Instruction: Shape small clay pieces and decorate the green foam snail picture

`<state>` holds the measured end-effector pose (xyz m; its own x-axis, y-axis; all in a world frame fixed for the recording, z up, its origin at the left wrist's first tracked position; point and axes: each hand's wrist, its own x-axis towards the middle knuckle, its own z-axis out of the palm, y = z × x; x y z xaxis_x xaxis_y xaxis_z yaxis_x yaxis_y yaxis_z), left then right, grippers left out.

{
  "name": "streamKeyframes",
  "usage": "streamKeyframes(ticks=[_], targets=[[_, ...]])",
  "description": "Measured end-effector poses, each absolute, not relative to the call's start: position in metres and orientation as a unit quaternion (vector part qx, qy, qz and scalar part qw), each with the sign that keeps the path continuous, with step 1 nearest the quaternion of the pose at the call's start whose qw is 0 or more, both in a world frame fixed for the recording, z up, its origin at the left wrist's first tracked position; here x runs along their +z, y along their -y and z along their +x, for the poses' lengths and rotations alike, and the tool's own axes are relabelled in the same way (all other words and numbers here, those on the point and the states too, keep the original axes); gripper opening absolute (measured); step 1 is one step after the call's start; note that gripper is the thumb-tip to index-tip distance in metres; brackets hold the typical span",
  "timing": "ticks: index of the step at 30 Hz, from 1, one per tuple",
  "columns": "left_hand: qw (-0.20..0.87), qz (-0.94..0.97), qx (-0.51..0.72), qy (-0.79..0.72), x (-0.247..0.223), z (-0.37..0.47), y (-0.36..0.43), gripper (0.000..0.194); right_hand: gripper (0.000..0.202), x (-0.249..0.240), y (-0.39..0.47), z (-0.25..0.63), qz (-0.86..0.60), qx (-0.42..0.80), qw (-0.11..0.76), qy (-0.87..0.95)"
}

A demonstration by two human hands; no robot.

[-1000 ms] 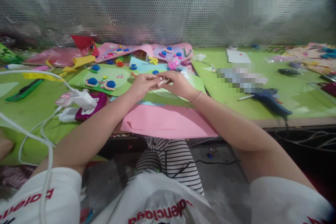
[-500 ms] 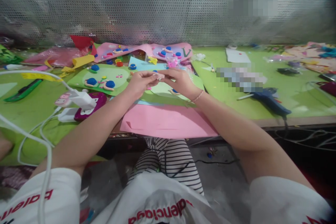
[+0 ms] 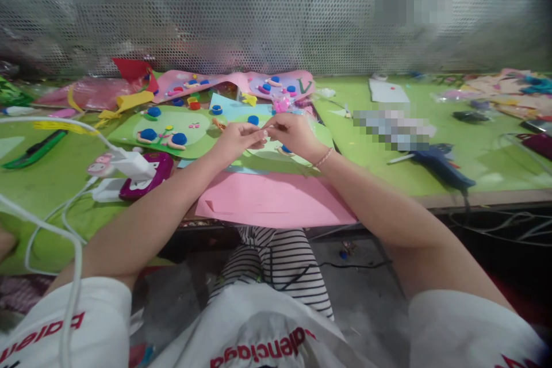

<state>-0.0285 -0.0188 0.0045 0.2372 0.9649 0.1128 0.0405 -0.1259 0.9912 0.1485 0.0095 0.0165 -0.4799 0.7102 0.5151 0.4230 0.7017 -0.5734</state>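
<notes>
My left hand (image 3: 238,141) and my right hand (image 3: 294,133) meet fingertip to fingertip above the green card sheet (image 3: 207,149). Both are closed in a pinch. Something small and pale shows at the fingertips, too small to name. Snail-like figures with a blue shell (image 3: 177,139) and a pinkish body lie on the left part of the sheet, around a small yellow flower (image 3: 169,128). Another blue piece (image 3: 253,120) is just behind my hands. Below them, a pink sheet (image 3: 276,198) lies along the table's front edge.
A blue glue gun (image 3: 444,165) lies to the right, its cable hanging over the edge. On the left are a purple power strip (image 3: 152,175) with white chargers and a green cutter knife (image 3: 37,149). Decorated pink sheets (image 3: 241,81) lean near the perforated metal panel (image 3: 259,17).
My fingers have shifted at the pinch; the left thumb and fingers sit slightly lower and farther right. Less of the pale material shows between them. A blue piece behind them is now uncovered.
</notes>
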Motion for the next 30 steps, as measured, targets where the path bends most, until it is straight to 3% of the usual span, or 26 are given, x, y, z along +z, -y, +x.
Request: streamKeyframes(ticks=[6, 10, 13, 18, 21, 26, 30], targets=[[0.425, 0.625, 0.464, -0.462, 0.013, -0.026, 0.025, 0.039, 0.016, 0.011, -0.020, 0.148, -0.342, 0.325, 0.460, 0.752], [0.429, 0.589, 0.489, -0.480, 0.013, -0.026, 0.024, 0.032, 0.030, 0.008, -0.037, 0.156, -0.368, 0.300, 0.553, 0.685], [0.446, 0.572, 0.493, -0.481, 0.011, -0.026, 0.023, 0.029, 0.039, 0.010, -0.039, 0.162, -0.356, 0.256, 0.567, 0.697], [0.507, 0.555, 0.489, -0.442, 0.009, -0.024, 0.022, 0.028, 0.046, 0.014, -0.023, 0.159, -0.292, 0.184, 0.471, 0.812], [0.543, 0.549, 0.482, -0.414, 0.007, -0.024, 0.022, 0.030, 0.038, 0.011, -0.017, 0.153, -0.272, 0.170, 0.392, 0.862], [0.564, 0.564, 0.461, -0.389, 0.004, -0.024, 0.021, 0.041, 0.019, 0.007, -0.019, 0.152, -0.289, 0.116, 0.359, 0.880], [0.566, 0.540, 0.462, -0.418, 0.004, -0.023, 0.022, 0.040, 0.020, 0.009, -0.015, 0.154, -0.265, 0.029, 0.338, 0.903]])
